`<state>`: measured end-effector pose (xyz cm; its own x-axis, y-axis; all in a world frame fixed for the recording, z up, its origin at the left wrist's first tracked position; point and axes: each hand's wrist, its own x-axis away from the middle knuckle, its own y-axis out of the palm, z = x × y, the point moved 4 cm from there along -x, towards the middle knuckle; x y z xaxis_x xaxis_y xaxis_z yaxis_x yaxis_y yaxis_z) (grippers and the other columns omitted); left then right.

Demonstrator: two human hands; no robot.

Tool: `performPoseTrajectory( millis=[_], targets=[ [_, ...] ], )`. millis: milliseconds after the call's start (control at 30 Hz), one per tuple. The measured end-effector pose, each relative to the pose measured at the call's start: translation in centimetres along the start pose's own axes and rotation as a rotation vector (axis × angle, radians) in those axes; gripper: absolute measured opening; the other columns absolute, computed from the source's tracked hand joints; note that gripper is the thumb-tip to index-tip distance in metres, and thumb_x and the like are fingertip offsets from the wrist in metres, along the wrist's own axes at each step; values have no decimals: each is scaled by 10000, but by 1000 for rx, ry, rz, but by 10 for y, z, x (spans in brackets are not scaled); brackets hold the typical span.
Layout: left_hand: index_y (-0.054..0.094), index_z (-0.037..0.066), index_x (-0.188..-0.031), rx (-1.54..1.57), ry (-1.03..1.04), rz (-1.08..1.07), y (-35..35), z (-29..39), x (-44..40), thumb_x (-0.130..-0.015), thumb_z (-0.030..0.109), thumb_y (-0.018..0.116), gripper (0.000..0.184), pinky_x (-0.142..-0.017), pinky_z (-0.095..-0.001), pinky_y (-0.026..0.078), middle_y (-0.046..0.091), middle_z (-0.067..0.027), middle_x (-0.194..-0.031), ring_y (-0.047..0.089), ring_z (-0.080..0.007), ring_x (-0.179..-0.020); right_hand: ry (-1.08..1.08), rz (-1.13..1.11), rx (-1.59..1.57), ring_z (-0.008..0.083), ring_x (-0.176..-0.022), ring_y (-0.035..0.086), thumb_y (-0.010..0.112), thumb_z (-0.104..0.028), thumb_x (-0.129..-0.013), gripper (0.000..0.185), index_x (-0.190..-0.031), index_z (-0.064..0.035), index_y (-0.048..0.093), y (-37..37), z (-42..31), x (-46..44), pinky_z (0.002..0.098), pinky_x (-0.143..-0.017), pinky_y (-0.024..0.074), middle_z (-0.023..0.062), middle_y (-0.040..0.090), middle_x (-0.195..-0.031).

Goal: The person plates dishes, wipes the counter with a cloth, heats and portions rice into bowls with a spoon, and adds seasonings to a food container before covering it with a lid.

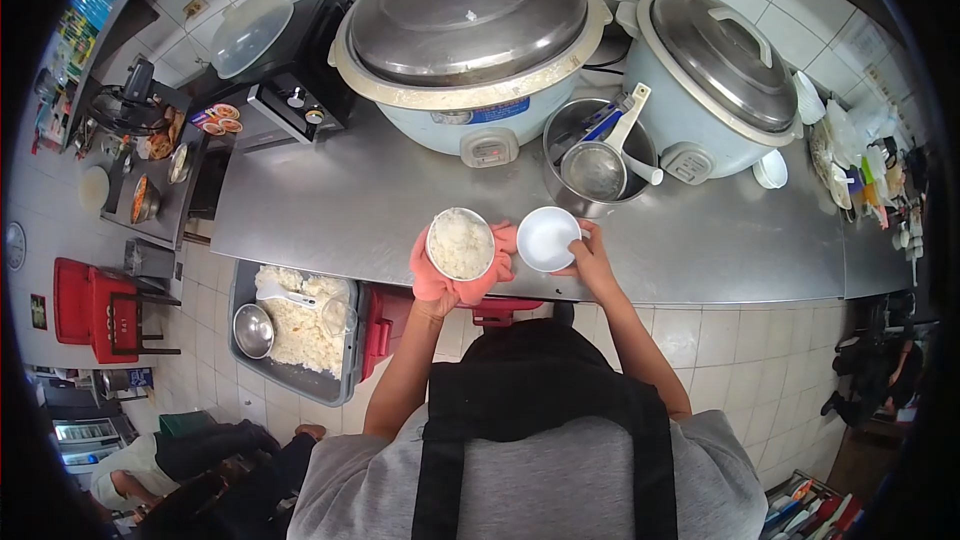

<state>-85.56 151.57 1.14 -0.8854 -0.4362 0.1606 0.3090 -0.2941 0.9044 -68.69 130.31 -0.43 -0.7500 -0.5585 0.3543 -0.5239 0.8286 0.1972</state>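
My left hand (436,290) is wrapped in a pink cloth or glove, I cannot tell which, and grips a white bowl filled with cooked rice (462,244). Close beside it, my right hand (592,258) holds a second white bowl (543,238) by its right rim, thumb over the edge. Nothing shows inside this second bowl. Both bowls are over the front part of the steel counter (700,250). Beyond my right hand stands a metal pot (560,155) holding a strainer (593,171) and other utensils.
A large rice cooker (465,120) and another rice cooker (715,90) stand at the back, lids on. Low at left, a grey tub (352,360) holds rice, a white scoop (284,294) and a metal bowl (253,331). People are at lower left (215,455) and far right.
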Motion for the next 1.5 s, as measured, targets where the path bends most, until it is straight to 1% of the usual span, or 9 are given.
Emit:
performPoseTrajectory(
  millis=[333,633,733,867,1033,1133,1333,1433,1500],
  targets=[
    [334,171,-1462,-282,49,284,7,-1,-12,-1045,328,386,449,-1054,-384,461,471,-92,-1434,520,-255,-1279,-152,-160,93,269,-1147,582,632,-182,-959,653,-1455,11,253,44,-25,11,387,-880,583,219,489,-1325],
    [497,46,-1334,-1714,427,-2,29,8,-29,-766,253,773,665,-856,-351,539,634,-130,-1187,645,-237,-1074,24,-177,-75,234,-1203,552,616,-251,-979,672,-1474,6,242,61,13,1,362,-908,552,214,440,-1417],
    [648,99,-1191,-2098,62,-6,-14,-8,-40,-694,356,821,586,-810,-376,546,684,-132,-1070,673,-277,-971,53,-240,-48,221,-1274,493,533,-290,-1029,642,-1516,-39,198,57,16,-2,383,-985,517,145,436,-1425],
    [629,122,-1191,-1849,310,-158,-21,-28,-47,-689,382,819,596,-815,-406,535,674,-126,-1101,658,-316,-998,73,-261,-127,218,-1308,461,523,-300,-1029,665,-1541,-55,177,50,26,-5,381,-984,524,134,401,-1469],
    [603,161,-1276,-1868,282,-221,-10,-33,-51,-735,313,793,593,-766,-386,550,656,-92,-1174,667,-294,-994,94,-254,-272,201,-1301,460,488,-276,-1046,611,-1541,-64,198,41,29,-5,378,-986,529,113,398,-1467],
    [550,125,-1305,-1655,278,-114,22,-16,-56,-766,244,755,589,-779,-386,545,640,-118,-1192,658,-275,-988,144,-125,-185,195,-1245,518,452,-275,-1060,481,-1455,-9,388,28,27,-6,364,-998,526,108,503,-1375],
    [457,100,-1373,-892,105,203,22,8,-53,-897,140,582,494,-829,-345,543,608,-105,-1241,633,-217,-1024,66,-133,408,206,-953,652,486,-220,-1034,306,-1184,-9,648,-1,35,-22,340,-797,577,132,663,-1021],
    [406,99,-1395,-493,183,139,7,12,-49,-1001,200,471,411,-896,-342,556,582,-73,-1265,613,-217,-1118,-505,-18,1045,286,-877,644,547,-186,-992,236,-1114,-31,677,7,-44,15,370,-700,544,157,654,-937],
    [415,91,-1375,-336,200,112,-12,18,-50,-1026,262,446,390,-941,-358,544,577,-74,-1270,602,-226,-1150,-425,225,1073,365,-850,619,606,-163,-934,203,-1082,-54,695,-3,-98,21,426,-710,506,160,641,-935]
  ],
)
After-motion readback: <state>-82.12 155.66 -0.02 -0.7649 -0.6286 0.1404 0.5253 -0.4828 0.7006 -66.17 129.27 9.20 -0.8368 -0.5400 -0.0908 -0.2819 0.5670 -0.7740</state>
